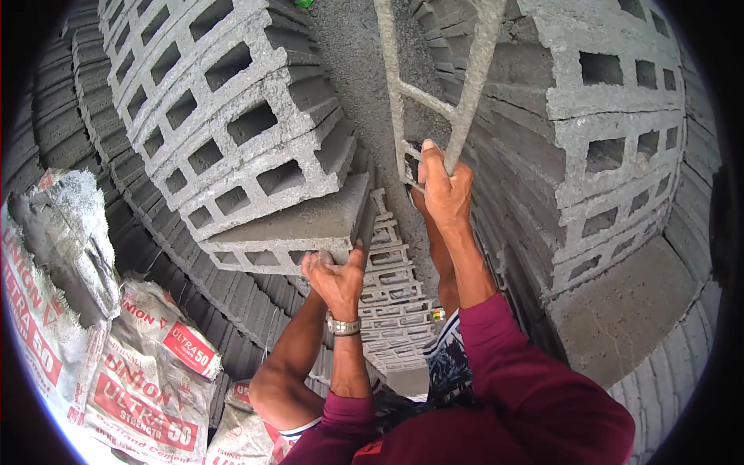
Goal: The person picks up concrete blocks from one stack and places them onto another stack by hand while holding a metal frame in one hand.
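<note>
My left hand (335, 280), with a watch on its wrist, grips the near corner of a grey hollow concrete block (298, 221). Its fingers reach around a hole in the block's end, and the thumb lies on the upper edge. That block sits askew from the stack of hollow blocks (232, 101) beside it. My right hand (446, 186) is closed around the lower end of a grey, cement-crusted metal frame (469, 85) with crossbars. The frame extends away from me between the block stacks. Part of its lower end is hidden behind the hand.
A tall stack of hollow blocks (577, 163) rises on the right. More blocks (391, 298) stand in a row low between my legs. Crumpled cement sacks (147, 372) lie at lower left. Rough grey ground (353, 70) runs between the stacks.
</note>
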Available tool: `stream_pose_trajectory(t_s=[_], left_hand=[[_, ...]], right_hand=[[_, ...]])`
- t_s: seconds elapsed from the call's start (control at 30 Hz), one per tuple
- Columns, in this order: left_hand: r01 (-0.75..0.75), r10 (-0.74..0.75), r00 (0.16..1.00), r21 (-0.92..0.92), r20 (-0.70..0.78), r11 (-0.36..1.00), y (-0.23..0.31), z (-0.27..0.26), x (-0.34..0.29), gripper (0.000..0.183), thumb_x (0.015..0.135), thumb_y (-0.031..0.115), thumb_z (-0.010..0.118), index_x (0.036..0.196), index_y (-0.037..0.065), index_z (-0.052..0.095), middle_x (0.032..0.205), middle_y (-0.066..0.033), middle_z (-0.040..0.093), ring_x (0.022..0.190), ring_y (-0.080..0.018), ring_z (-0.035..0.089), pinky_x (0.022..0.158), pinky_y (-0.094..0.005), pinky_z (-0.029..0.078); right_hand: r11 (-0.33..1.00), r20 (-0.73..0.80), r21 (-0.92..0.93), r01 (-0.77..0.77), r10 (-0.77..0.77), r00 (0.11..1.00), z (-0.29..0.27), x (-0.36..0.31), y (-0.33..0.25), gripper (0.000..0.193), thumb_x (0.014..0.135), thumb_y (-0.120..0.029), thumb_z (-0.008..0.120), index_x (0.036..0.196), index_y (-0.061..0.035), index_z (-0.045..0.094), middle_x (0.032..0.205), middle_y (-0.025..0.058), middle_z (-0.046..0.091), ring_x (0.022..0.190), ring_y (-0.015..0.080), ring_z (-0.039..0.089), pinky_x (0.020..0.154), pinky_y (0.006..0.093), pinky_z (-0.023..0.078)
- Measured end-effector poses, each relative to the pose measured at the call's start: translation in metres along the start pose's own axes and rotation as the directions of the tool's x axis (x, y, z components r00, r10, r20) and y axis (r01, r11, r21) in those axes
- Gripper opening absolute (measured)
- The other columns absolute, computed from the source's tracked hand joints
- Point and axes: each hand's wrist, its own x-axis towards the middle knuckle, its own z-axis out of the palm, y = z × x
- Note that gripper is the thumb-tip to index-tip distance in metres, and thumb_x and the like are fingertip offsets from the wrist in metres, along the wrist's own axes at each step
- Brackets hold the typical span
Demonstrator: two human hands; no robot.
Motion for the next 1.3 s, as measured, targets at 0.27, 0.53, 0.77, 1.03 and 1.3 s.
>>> stream_pose_trajectory(t_s=[0.27, 0.53, 0.77, 1.03, 1.3], left_hand=[[-0.27, 0.272, 0.959, -0.027, 0.081, 0.962, -0.062, -0.027, -0.005, 0.072, 0.051, 0.033, 0.095, 0.116, 0.016, 0.068, 0.083, -0.0144, 0.063, 0.076, -0.0312, 0.059, 0.076, -0.0444, 0.048], [0.137, -0.081, 0.979, -0.31, 0.189, 0.941, -0.008, -0.039, 0.003, 0.038, 0.075, 0.013, 0.087, 0.094, -0.011, 0.064, 0.095, -0.0139, 0.063, 0.087, -0.0228, 0.059, 0.082, -0.0361, 0.047], [-0.009, 0.01, 0.994, -0.014, 0.112, 1.0, 0.019, -0.019, 0.01, 0.048, 0.072, 0.034, 0.082, 0.064, -0.007, 0.059, 0.074, -0.0215, 0.06, 0.08, -0.0381, 0.056, 0.098, -0.0461, 0.037], [0.079, -0.105, 0.898, 0.078, 0.426, 0.994, 0.06, -0.073, 0.031, 0.051, 0.083, 0.045, 0.075, 0.104, -0.001, 0.073, 0.104, -0.0215, 0.07, 0.103, -0.0366, 0.063, 0.097, -0.0455, 0.045], [0.059, -0.115, 0.979, 0.305, 0.17, 0.951, 0.105, -0.029, 0.14, 0.067, 0.082, 0.05, 0.073, 0.112, -0.009, 0.068, 0.113, -0.0271, 0.068, 0.112, -0.0436, 0.06, 0.104, -0.0478, 0.041]], right_hand=[[0.964, 0.1, 0.243, -0.108, 0.086, 0.991, 0.027, 0.012, -0.022, 0.049, 0.096, -0.036, 0.058, 0.064, 0.0004, 0.059, 0.056, 0.0063, 0.056, 0.055, 0.0167, 0.053, 0.056, 0.0361, 0.042], [0.997, 0.13, 0.08, -0.006, -0.004, 0.991, 0.063, 0.013, 0.06, 0.049, 0.099, -0.033, 0.056, 0.067, 0.0044, 0.057, 0.053, 0.0096, 0.052, 0.052, 0.0174, 0.051, 0.054, 0.0377, 0.041], [0.985, 0.052, 0.166, -0.056, 0.048, 0.997, 0.031, 0.015, -0.014, 0.051, 0.098, -0.035, 0.058, 0.062, 0.001, 0.058, 0.054, 0.0056, 0.053, 0.053, 0.0156, 0.05, 0.054, 0.0352, 0.04], [0.995, -0.032, 0.045, -0.092, 0.094, 0.995, 0.005, 0.022, -0.008, 0.055, 0.097, -0.042, 0.058, 0.059, -0.0022, 0.057, 0.055, 0.0035, 0.053, 0.056, 0.0156, 0.051, 0.057, 0.0344, 0.04], [0.99, 0.046, 0.048, -0.13, 0.127, 0.991, 0.026, 0.011, -0.021, 0.052, 0.096, -0.041, 0.058, 0.062, -0.0015, 0.059, 0.056, 0.0044, 0.054, 0.056, 0.0167, 0.052, 0.058, 0.035, 0.041]])
